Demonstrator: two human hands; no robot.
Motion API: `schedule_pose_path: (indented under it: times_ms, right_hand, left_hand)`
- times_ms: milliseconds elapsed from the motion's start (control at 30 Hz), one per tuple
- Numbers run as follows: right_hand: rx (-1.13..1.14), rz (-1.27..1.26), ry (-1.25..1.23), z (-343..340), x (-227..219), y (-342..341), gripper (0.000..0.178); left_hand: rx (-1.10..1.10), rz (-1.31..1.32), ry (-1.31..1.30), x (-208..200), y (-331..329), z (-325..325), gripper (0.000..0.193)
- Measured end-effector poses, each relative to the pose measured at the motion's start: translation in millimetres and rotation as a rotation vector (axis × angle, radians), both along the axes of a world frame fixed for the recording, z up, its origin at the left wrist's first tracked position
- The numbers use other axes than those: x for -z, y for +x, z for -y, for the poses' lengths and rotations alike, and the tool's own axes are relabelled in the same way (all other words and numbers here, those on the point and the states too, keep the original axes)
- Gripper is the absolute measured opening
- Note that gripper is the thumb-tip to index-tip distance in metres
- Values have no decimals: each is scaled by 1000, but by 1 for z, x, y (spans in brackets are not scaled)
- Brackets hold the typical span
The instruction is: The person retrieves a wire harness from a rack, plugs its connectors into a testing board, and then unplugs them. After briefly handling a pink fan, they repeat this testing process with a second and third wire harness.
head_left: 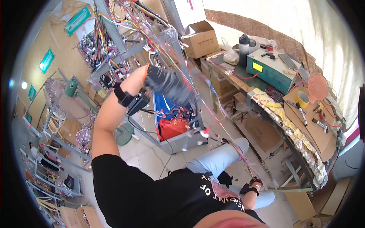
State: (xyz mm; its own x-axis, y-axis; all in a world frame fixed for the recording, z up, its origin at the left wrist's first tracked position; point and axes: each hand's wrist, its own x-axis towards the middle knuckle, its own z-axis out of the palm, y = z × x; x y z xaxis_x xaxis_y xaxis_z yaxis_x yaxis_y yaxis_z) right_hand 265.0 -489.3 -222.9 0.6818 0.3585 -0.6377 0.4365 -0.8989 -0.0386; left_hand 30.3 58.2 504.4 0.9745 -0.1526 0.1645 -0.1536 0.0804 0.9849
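My left hand (171, 86), in a dark knitted glove with an orange cuff, is raised over a blue-lined metal cart. Motion smears its fingers, so their grip does not show. Beside its fingertips runs a long wire harness (218, 121) of red, yellow, white and blue strands with small connectors. The strands slant down to my right hand (257, 184), which is low by my knee and closed around their lower end. A black strap with a small dark device (137, 103) sits on my left wrist. Inside the cart lies a red bundle (172, 128) among loose wires.
Hanging wire bundles (102, 34) crowd a metal frame at upper left. Along the right, a workbench (237, 80) carries a green tester (272, 72), a bottle (243, 49), a small fan (318, 86), tape (302, 99) and markers. Cardboard boxes (201, 40) stand behind and below it.
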Motion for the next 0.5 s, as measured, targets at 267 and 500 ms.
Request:
schedule_pose_path:
  times_ms: [267, 500]
  right_hand:
    - [-24, 81, 163, 10, -9, -14, 40]
    - [-94, -5, 53, -1, -52, -16, 42]
  left_hand:
    - [-1717, 363, 1522, -49, -36, 14, 37]
    - [-2045, 728, 1818, -43, -34, -18, 34]
